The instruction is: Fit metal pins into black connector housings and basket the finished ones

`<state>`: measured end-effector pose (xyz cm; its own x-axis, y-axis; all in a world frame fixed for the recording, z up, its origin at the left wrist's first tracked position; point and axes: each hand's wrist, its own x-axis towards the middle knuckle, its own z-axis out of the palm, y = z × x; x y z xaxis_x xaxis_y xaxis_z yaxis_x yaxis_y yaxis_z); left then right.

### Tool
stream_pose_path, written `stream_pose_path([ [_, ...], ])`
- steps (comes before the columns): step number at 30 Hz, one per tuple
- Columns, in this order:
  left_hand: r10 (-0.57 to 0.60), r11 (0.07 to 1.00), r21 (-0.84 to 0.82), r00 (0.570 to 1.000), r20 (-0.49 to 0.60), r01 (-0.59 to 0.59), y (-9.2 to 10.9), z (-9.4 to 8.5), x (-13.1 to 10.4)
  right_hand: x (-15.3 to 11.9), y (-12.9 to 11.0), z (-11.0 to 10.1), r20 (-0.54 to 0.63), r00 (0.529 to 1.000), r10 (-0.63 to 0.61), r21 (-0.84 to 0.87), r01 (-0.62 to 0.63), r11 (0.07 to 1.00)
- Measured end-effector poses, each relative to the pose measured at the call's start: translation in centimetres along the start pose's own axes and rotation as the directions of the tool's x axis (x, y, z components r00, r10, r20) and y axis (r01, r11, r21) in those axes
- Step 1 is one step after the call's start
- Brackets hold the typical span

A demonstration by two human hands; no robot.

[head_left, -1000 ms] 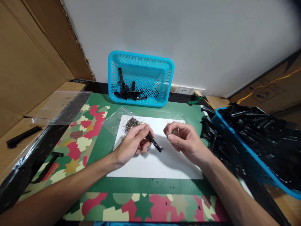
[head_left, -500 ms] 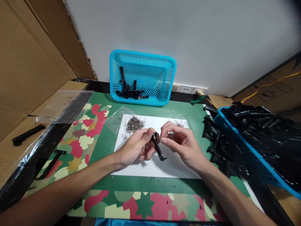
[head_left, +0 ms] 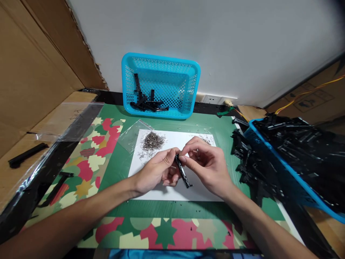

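Observation:
A slim black plastic part (head_left: 183, 175) slants over the white paper (head_left: 161, 194), its lower end pointing down and to the right. My left hand (head_left: 157, 168) grips its upper end between thumb and fingers, the other fingers curled beneath. The thumb and forefinger of my right hand (head_left: 207, 163) are pinched together at that same upper end; anything between them is too small or hidden to make out. Behind the left hand lies a heap of tiny metal pieces (head_left: 152, 140). A smaller scatter of fine metal pieces (head_left: 207, 139) shows partly behind the right hand.
A blue basket (head_left: 161, 116) with several black parts stands against the wall. To the right, another blue basket (head_left: 293, 180) is heaped with black parts, with more parts (head_left: 244, 158) piled beside it. A clear bag (head_left: 132, 138) and a loose black part (head_left: 55, 189) lie left.
My right thumb and forefinger have moved left onto the upper end of the black part. The part has turned slightly, and its long face now catches light. The camera view has shifted a little.

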<state>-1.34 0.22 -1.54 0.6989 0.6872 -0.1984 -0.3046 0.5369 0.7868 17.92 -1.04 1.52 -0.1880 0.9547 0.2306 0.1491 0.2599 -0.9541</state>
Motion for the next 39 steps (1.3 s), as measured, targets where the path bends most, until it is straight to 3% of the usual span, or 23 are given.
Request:
stream_pose_path([
  [13, 0.019, 1.000, 0.015, 1.000, -0.019, -0.019, 0.1, 0.0, 0.2, -0.3, -0.9, -0.4, 0.015, 0.999, -0.033, -0.188, 0.035, 0.982],
  [25, 0.015, 0.993, 0.120, 1.000, 0.004, -0.015, 0.6, 0.3, 0.0, -0.7, -1.4, -0.1, -0.014, 0.979, -0.203, -0.422, 0.178, 0.889],
  [32, 0.018, 0.991, 0.133, 1.000, -0.009, -0.016, 0.6, 0.4, 0.1, -0.7, -1.2, 0.1, -0.055, 0.971, -0.231, -0.391, 0.192, 0.900],
  [39, 0.121, 0.978, 0.174, 0.993, -0.016, -0.116, 1.0, 0.0, 0.1, -0.4, -1.3, -0.9, -0.003, 0.986, -0.169, -0.186, 0.166, 0.968],
])
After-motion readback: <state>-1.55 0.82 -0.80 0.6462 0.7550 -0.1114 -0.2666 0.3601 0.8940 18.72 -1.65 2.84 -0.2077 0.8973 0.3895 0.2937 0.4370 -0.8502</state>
